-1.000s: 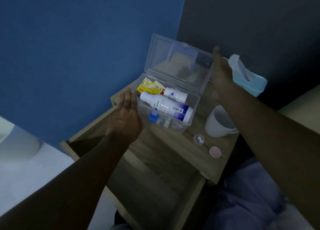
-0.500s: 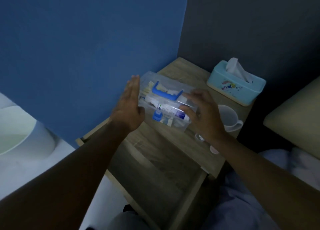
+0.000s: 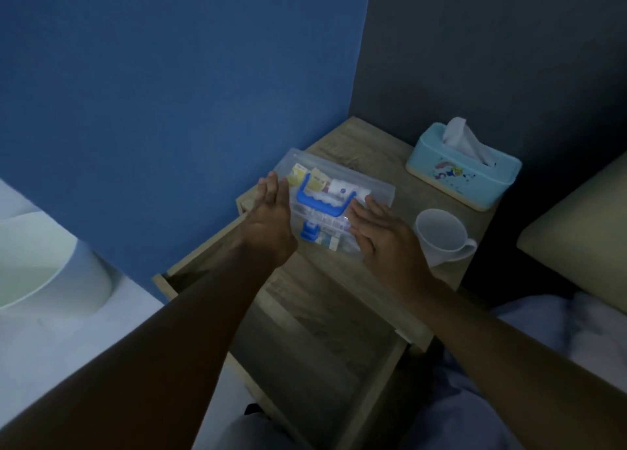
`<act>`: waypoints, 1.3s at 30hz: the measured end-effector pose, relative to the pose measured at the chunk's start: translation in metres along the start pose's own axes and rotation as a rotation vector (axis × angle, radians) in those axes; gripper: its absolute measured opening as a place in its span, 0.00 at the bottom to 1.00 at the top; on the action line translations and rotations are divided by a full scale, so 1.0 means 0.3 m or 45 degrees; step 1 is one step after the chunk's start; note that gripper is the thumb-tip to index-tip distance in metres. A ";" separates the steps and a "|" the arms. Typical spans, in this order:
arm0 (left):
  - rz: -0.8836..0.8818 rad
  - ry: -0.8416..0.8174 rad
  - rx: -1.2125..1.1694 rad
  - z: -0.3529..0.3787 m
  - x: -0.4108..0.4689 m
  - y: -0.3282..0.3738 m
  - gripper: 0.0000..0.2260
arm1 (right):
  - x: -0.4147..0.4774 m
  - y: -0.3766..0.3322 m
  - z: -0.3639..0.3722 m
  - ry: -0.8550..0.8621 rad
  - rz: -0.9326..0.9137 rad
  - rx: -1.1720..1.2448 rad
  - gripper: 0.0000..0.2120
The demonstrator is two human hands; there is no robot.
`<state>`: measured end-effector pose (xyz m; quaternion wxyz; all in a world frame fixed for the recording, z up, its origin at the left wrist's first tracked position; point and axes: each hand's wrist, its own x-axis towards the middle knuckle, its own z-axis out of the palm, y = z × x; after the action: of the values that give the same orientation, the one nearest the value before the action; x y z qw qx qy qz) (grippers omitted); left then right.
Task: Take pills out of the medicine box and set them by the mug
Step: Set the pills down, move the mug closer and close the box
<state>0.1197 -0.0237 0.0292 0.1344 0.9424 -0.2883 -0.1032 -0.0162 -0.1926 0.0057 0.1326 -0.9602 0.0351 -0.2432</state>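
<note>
Both hands lie open and flat against the medicine box (image 3: 334, 196) — the left hand (image 3: 269, 223) pressed on edge against its left end, the right hand (image 3: 381, 237) palm-down over its near right corner, neither curled round anything. That clear box sits shut on the bedside table (image 3: 342, 290), blue handle (image 3: 325, 200) on top, the white mug (image 3: 441, 235) just to its right. No pills show by the mug — the right hand may hide them. Judging by this, the box is being closed or steadied; next comes letting go.
</note>
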 end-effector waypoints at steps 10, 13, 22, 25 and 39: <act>-0.272 0.164 -0.873 0.211 -0.127 0.028 0.33 | 0.042 -0.034 -0.070 -0.200 0.053 -0.067 0.16; -0.282 0.028 -0.773 0.251 -0.115 0.039 0.23 | 0.045 -0.037 -0.073 -0.231 0.081 -0.061 0.17; -0.226 0.300 -0.737 0.193 -0.106 0.028 0.09 | 0.029 -0.032 -0.056 -0.182 0.114 -0.015 0.15; -0.195 0.371 -0.817 0.189 -0.104 0.046 0.10 | 0.029 -0.035 -0.057 -0.189 0.108 -0.016 0.15; -0.319 0.558 -1.083 0.184 -0.092 0.127 0.11 | 0.026 -0.028 -0.052 -0.167 0.125 0.050 0.14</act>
<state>0.0626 -0.0491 -0.0078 0.5512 0.8310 -0.0702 -0.0264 -0.0168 -0.1892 0.0246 0.1652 -0.9684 0.0687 -0.1735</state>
